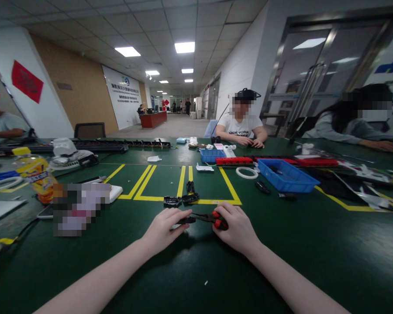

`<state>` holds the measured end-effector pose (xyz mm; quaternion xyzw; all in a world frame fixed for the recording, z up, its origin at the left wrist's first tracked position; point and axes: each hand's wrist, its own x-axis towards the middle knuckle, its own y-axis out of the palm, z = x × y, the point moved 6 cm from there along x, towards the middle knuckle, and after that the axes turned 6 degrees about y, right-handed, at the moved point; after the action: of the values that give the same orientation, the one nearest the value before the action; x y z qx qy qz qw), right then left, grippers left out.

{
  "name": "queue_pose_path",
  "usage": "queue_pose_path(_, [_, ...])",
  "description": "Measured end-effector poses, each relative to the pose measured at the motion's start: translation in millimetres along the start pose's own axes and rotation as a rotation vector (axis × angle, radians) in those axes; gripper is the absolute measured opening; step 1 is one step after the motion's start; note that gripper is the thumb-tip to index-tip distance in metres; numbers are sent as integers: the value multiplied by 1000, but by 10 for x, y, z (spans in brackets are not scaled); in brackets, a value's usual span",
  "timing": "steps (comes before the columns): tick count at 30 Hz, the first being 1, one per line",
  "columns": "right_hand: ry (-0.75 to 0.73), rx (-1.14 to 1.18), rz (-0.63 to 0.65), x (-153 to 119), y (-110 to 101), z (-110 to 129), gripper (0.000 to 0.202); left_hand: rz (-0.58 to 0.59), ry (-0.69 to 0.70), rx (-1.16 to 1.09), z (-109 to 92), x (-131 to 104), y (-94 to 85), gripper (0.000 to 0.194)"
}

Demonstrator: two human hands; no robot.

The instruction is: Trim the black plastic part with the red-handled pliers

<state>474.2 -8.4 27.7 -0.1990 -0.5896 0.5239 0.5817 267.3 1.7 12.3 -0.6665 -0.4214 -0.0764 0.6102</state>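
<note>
My right hand (236, 226) is closed round the red-and-black handles of a pair of pliers (220, 221). The tool's dark jaws point left, toward my left hand (165, 227). Between the thumb and fingers of that hand is a small black plastic part (186, 220). The jaws reach up to this part; whether they grip it I cannot tell. Just beyond my hands, several black plastic pieces (172, 201) lie on the green table (144, 279) by the yellow tape lines. A tiny white scrap (206, 283) lies nearer to me.
A blue tray (286, 176) with dark parts stands to the right, near a white ring (246, 172) and a black part (262, 187). On the left are an orange drink bottle (36, 174) and a white fan (68, 155). A person (240, 122) sits across the table.
</note>
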Motion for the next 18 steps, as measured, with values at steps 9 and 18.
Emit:
queue_pose_path(9, [-24, 4, 39, -8, -5, 40, 19, 20, 26, 44, -26, 12, 2, 40])
queue_pose_path(18, [-39, -21, 39, 8, 27, 44, 18, 7, 92, 119, -50, 17, 2, 37])
